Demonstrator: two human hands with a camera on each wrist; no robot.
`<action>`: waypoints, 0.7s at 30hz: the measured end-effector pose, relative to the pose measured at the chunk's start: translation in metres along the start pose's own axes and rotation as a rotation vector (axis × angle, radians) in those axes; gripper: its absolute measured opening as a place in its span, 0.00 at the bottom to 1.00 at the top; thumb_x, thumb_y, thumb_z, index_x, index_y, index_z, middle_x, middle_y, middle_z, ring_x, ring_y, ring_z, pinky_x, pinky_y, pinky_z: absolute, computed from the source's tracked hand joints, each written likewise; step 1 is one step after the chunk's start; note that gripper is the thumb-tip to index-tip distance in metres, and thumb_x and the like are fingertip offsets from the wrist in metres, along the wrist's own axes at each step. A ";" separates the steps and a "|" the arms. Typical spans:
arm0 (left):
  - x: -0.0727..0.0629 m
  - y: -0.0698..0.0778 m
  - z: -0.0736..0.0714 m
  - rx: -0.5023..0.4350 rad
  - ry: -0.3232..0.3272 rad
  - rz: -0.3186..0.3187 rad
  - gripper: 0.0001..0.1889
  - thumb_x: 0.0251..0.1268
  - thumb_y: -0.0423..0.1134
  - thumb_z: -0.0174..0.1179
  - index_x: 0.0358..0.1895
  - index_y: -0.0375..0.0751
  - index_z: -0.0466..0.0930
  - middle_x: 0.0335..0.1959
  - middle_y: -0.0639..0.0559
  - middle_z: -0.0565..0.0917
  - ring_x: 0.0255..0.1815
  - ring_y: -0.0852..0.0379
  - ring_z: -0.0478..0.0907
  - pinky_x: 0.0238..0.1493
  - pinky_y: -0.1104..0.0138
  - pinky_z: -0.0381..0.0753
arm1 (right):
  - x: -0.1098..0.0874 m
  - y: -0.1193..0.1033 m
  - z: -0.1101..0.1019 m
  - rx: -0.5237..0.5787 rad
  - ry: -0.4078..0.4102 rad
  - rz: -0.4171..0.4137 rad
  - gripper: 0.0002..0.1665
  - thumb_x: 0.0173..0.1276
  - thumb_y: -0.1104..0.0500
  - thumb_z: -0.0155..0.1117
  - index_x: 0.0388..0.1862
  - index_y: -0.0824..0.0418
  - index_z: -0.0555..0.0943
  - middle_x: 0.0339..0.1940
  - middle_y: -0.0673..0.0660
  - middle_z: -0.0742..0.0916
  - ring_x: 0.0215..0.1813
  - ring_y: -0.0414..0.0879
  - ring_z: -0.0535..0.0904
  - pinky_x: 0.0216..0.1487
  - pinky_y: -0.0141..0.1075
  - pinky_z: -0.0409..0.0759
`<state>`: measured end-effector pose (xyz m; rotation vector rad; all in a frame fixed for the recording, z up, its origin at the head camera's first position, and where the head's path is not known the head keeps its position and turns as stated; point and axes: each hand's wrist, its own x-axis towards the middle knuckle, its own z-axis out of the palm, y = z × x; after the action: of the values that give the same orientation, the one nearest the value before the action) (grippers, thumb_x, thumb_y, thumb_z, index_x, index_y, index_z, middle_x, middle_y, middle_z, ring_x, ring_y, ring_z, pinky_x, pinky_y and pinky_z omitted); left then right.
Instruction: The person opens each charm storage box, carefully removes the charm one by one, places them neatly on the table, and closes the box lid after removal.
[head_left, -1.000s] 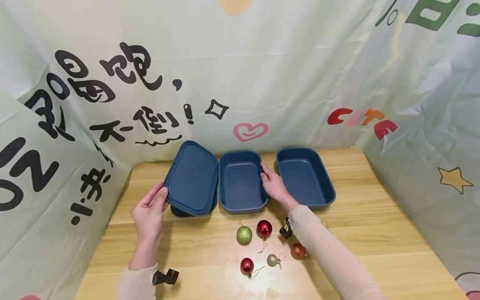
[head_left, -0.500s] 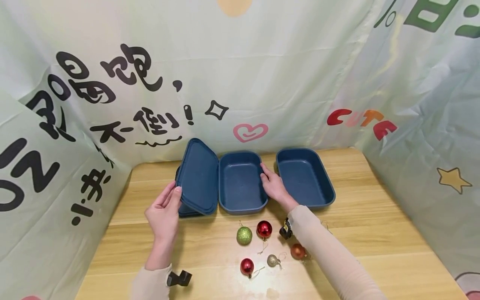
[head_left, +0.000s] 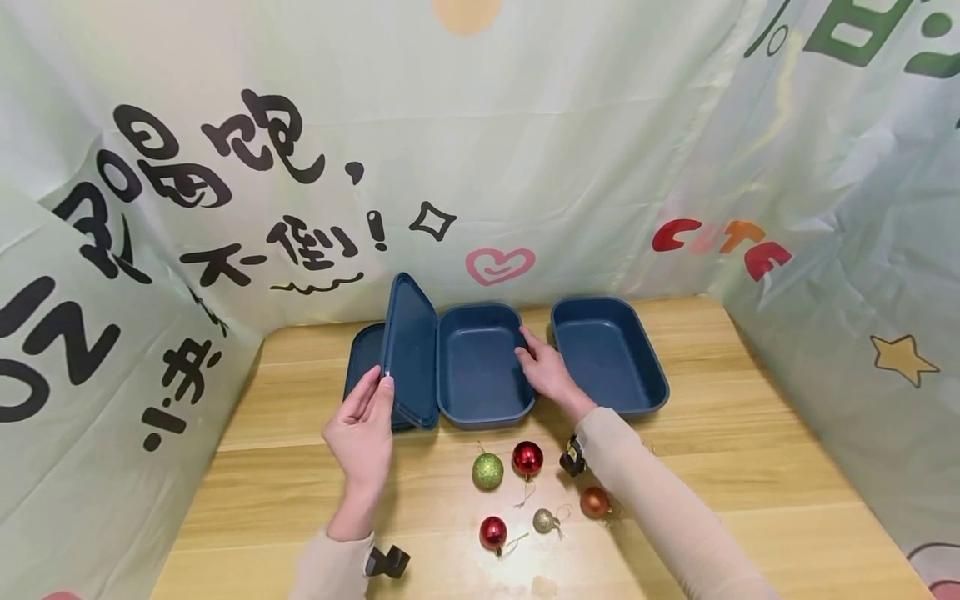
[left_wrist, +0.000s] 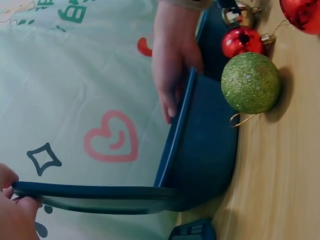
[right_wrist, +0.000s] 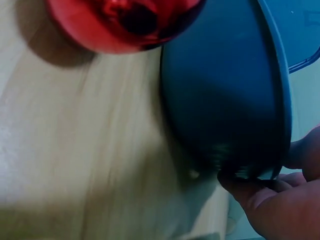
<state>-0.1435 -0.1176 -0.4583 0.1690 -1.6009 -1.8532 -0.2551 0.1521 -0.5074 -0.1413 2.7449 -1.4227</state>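
Note:
A dark blue lid [head_left: 412, 358] stands steeply tilted along the left side of the middle blue box [head_left: 486, 420]. My left hand [head_left: 363, 433] pinches the lid's raised left edge; the left wrist view shows the lid [left_wrist: 100, 192] edge-on, meeting the box rim. My right hand [head_left: 549, 372] grips the middle box at its right rim, with fingers on the outer wall and the thumb over the rim in the right wrist view. Beneath the tilted lid, another flat blue piece [head_left: 363, 367] lies on the table, partly hidden.
A second open blue box [head_left: 611, 367] stands to the right. In front lie several baubles: green glitter [head_left: 487, 472], red [head_left: 527, 458], another red [head_left: 493, 532], small silver-gold [head_left: 543, 521] and orange [head_left: 595, 502]. A printed cloth [head_left: 570, 167] hangs behind the wooden table [head_left: 750, 483].
My left hand has moved right, swinging the lid from a shallow tilt to nearly upright and uncovering more of the flat piece below. The right hand keeps its grip on the box.

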 end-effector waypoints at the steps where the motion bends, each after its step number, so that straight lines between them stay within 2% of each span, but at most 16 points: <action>1: -0.001 -0.001 0.000 -0.003 0.007 0.008 0.14 0.63 0.26 0.73 0.51 0.26 0.90 0.46 0.36 0.91 0.43 0.66 0.91 0.48 0.73 0.87 | -0.001 -0.002 0.000 -0.008 0.002 -0.002 0.34 0.87 0.53 0.50 0.86 0.59 0.59 0.43 0.70 0.86 0.26 0.50 0.73 0.43 0.42 0.75; 2: -0.001 -0.002 0.001 -0.005 0.016 0.017 0.13 0.63 0.26 0.73 0.51 0.26 0.90 0.46 0.36 0.91 0.43 0.66 0.91 0.48 0.73 0.87 | -0.001 -0.004 0.000 -0.019 0.010 -0.005 0.35 0.87 0.53 0.51 0.86 0.61 0.60 0.50 0.71 0.87 0.31 0.53 0.78 0.47 0.44 0.77; 5: -0.002 -0.003 0.001 -0.018 0.036 0.043 0.13 0.64 0.26 0.72 0.50 0.25 0.90 0.46 0.36 0.91 0.44 0.66 0.91 0.48 0.73 0.87 | -0.001 -0.012 0.001 -0.056 0.057 -0.020 0.35 0.86 0.52 0.52 0.84 0.66 0.62 0.54 0.74 0.86 0.46 0.65 0.85 0.56 0.53 0.81; 8: -0.003 -0.005 0.000 -0.025 0.051 0.065 0.13 0.63 0.26 0.72 0.50 0.25 0.90 0.46 0.38 0.92 0.45 0.66 0.91 0.49 0.73 0.86 | 0.000 -0.026 0.003 -0.085 0.158 -0.072 0.33 0.83 0.54 0.56 0.80 0.69 0.68 0.63 0.74 0.85 0.59 0.69 0.85 0.65 0.58 0.80; 9: -0.003 -0.005 0.000 -0.029 0.054 0.070 0.13 0.63 0.25 0.72 0.50 0.24 0.89 0.46 0.40 0.92 0.45 0.66 0.91 0.49 0.73 0.86 | 0.001 -0.032 0.005 -0.084 0.181 -0.090 0.33 0.83 0.54 0.57 0.79 0.69 0.69 0.63 0.73 0.86 0.57 0.69 0.85 0.65 0.59 0.80; 10: -0.003 -0.006 0.000 -0.033 0.058 0.075 0.13 0.63 0.25 0.72 0.50 0.24 0.89 0.46 0.40 0.92 0.45 0.65 0.91 0.50 0.73 0.86 | 0.002 -0.038 0.006 -0.079 0.202 -0.111 0.31 0.82 0.55 0.58 0.77 0.68 0.72 0.63 0.72 0.86 0.59 0.67 0.85 0.65 0.58 0.80; 12: -0.003 -0.006 0.000 -0.041 0.067 0.077 0.13 0.63 0.25 0.73 0.50 0.24 0.89 0.45 0.44 0.93 0.46 0.65 0.91 0.50 0.73 0.86 | 0.002 -0.054 0.008 -0.039 0.199 -0.148 0.28 0.82 0.55 0.59 0.74 0.67 0.76 0.65 0.68 0.86 0.60 0.64 0.86 0.64 0.57 0.82; 17: -0.005 -0.007 0.000 -0.049 0.067 0.071 0.13 0.63 0.25 0.73 0.50 0.25 0.90 0.44 0.49 0.94 0.46 0.65 0.91 0.50 0.72 0.86 | 0.002 -0.097 0.018 0.036 0.099 -0.205 0.20 0.82 0.52 0.61 0.64 0.59 0.87 0.56 0.59 0.92 0.55 0.53 0.89 0.60 0.49 0.86; 21: -0.006 -0.007 0.000 -0.044 0.042 0.099 0.12 0.63 0.24 0.72 0.50 0.24 0.90 0.45 0.45 0.93 0.46 0.65 0.91 0.50 0.71 0.86 | 0.003 -0.130 0.029 0.062 0.044 -0.247 0.18 0.81 0.51 0.63 0.60 0.58 0.90 0.53 0.57 0.93 0.53 0.51 0.90 0.58 0.46 0.87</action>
<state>-0.1416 -0.1139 -0.4668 0.1071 -1.5113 -1.7963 -0.2478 0.0538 -0.4184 -0.4671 2.7939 -1.5830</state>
